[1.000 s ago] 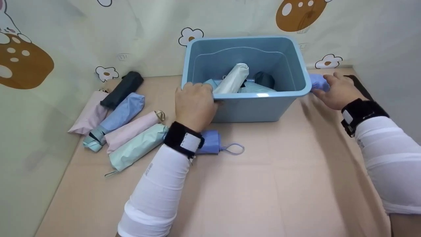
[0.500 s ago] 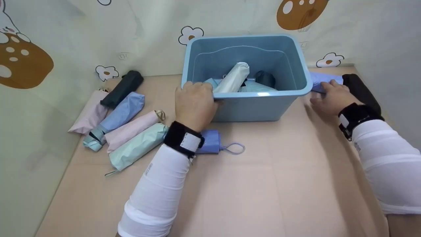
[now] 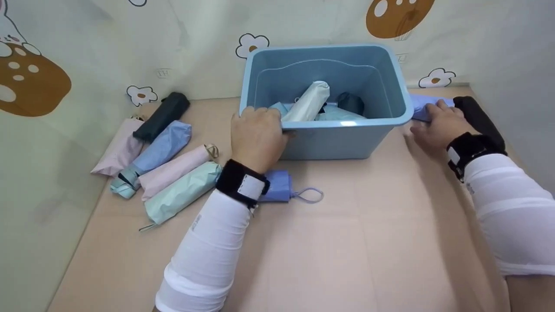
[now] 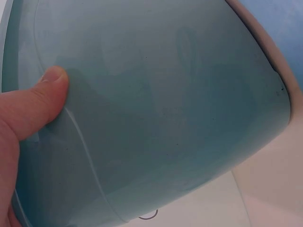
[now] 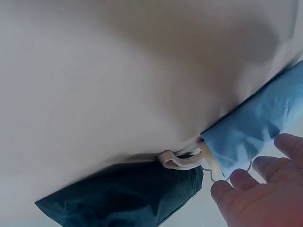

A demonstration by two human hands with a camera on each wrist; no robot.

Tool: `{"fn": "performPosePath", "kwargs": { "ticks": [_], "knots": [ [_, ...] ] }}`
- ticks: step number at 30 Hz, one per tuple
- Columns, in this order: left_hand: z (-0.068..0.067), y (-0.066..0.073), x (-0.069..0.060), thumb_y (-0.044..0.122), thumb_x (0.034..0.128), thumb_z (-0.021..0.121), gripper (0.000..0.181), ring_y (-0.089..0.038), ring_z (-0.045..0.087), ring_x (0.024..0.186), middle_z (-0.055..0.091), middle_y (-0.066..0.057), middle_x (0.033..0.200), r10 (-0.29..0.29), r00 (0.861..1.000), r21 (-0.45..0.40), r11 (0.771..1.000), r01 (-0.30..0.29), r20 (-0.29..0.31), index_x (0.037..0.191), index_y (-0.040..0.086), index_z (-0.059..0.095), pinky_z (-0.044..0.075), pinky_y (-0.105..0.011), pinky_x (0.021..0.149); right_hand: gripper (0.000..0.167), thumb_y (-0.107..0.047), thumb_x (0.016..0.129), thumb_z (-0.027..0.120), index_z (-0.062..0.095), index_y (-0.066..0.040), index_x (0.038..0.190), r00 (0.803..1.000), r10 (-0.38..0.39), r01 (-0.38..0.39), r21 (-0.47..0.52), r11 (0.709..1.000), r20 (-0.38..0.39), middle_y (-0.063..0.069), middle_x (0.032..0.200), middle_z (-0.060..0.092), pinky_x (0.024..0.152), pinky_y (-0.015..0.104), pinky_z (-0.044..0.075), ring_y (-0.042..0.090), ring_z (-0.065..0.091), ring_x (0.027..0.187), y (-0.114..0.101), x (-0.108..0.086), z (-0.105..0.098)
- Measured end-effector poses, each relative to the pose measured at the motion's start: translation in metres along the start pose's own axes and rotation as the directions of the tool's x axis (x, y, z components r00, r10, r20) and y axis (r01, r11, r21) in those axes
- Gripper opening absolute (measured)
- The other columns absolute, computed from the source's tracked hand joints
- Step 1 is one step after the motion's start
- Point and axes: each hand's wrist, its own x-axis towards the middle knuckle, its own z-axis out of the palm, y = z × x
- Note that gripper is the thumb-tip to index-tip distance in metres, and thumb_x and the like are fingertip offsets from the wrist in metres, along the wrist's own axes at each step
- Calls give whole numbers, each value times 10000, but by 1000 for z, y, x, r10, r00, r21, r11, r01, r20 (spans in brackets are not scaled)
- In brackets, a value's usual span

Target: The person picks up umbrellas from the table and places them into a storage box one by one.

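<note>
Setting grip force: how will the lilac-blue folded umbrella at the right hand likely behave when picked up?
The lilac-blue folded umbrella probably stays fairly stiff lengthwise, since it lies straight. Its wrinkled fabric may give or bunch under the right hand. Its rounded form suggests it could roll if nudged.

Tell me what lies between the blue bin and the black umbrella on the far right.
A purple umbrella lies between them, partly covered by the right hand; the head view shows it.
</note>
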Motion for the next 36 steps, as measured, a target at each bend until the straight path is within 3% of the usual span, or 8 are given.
{"fn": "performPosePath", "kwargs": {
  "ticks": [9, 18, 22, 27, 36],
  "knots": [
    [2, -2, 0, 495, 907, 791, 427, -313, 664, 884, 772, -92, 962, -1, 1000, 4, 1000, 1, -16, 1029, 87, 760, 515, -493, 796, 947, -580, 1015, 508, 142, 6, 1662, 999, 34, -34, 1, 999, 5, 380, 1676, 166, 1170, 808, 150, 651, 111, 1523, -6, 8, 2],
    [-1, -1, 0, 522, 891, 802, 458, -302, 651, 891, 770, -76, 991, -6, 1000, 6, 1000, 6, 13, 1057, 97, 752, 502, -470, 801, 990, -643, 993, 514, 49, -123, 1695, 998, 58, -57, -32, 998, 33, 374, 1694, 56, 1072, 881, 205, 672, 63, 1514, -6, 13, 1],
    [0, 1, 0, 507, 911, 785, 433, -297, 645, 887, 770, -76, 982, -7, 1000, -11, 1000, 8, 19, 1049, 98, 755, 494, -467, 806, 959, -592, 1012, 508, 52, -89, 1689, 999, 27, -26, -55, 998, 33, 340, 1715, 33, 1102, 871, 165, 680, 50, 1514, -13, 12, -4],
    [0, 2, 1, 516, 914, 780, 439, -294, 642, 887, 766, -73, 975, -11, 1000, -16, 1000, 12, 27, 1047, 98, 756, 494, -468, 813, 945, -595, 1024, 482, 88, -36, 1676, 1000, 19, -18, -64, 998, 17, 364, 1688, 125, 1147, 838, 155, 679, 122, 1493, -24, 5, -10],
    [2, 1, 2, 481, 883, 823, 409, -321, 670, 889, 777, -73, 969, -5, 1000, -15, 1000, 4, -28, 998, 95, 749, 504, -479, 783, 916, -520, 1016, 524, 82, -79, 1686, 999, 50, -50, -41, 998, 11, 376, 1673, 118, 1162, 827, 169, 654, 130, 1473, -26, 5, -11]
  ]
}}
